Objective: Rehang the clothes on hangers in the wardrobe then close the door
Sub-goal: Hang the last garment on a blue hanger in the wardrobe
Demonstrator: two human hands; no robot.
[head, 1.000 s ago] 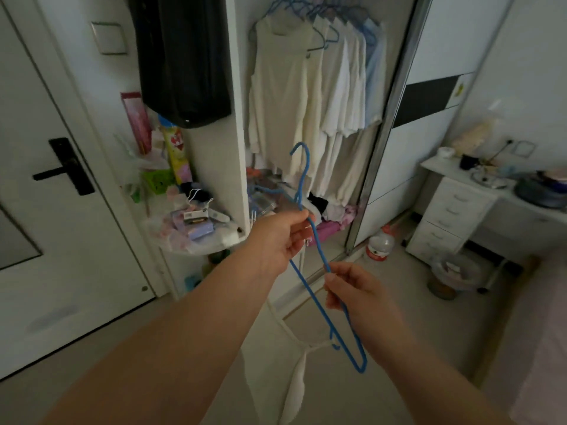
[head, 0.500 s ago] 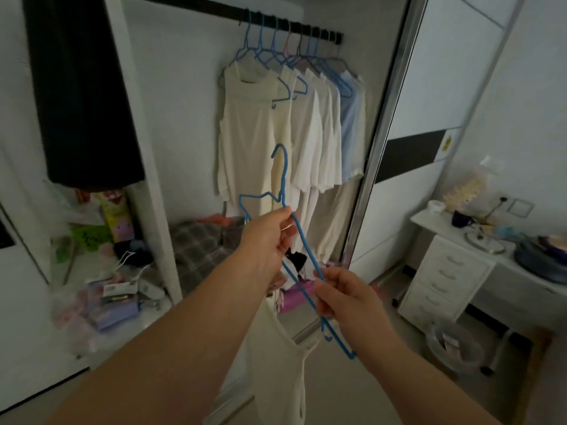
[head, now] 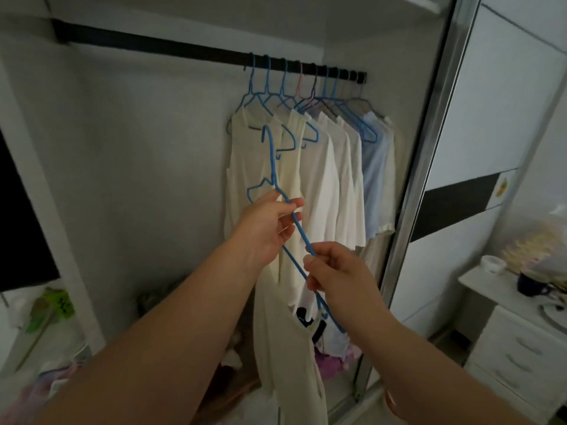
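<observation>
Head view. The left hand (head: pixel 266 228) grips the blue hanger (head: pixel 271 167) just below its neck, fingers curled round the upper arm of the wire. The right hand (head: pixel 334 271) pinches the same arm lower down, between thumb and fingertips. The hanger stands tilted, hook uppermost and pointing toward 12 o'clock, its lower end running down toward 5 o'clock behind the right wrist. A cream garment (head: pixel 288 348) trails from the hands toward 6 o'clock; whether it is properly seated on the hanger cannot be told, since the hands hide the shoulders.

Compared with a second ago, the view has tipped upward and closed in: the dark rail (head: pixel 171 49) now crosses the upper frame at 11 to 1 o'clock, where formerly only the hanging clothes showed. The hanger has been raised with it, from low in front of the floor to a position before the hung shirts (head: pixel 334 179), its hook below the rail and left of the first occupied hook. This suggests the step in hand is the lift toward the rail. The bare stretch of rail at 11 o'clock offers room for the hook. The sliding door (head: pixel 429 167), at 2 o'clock, stands open and is not yet attended to.
</observation>
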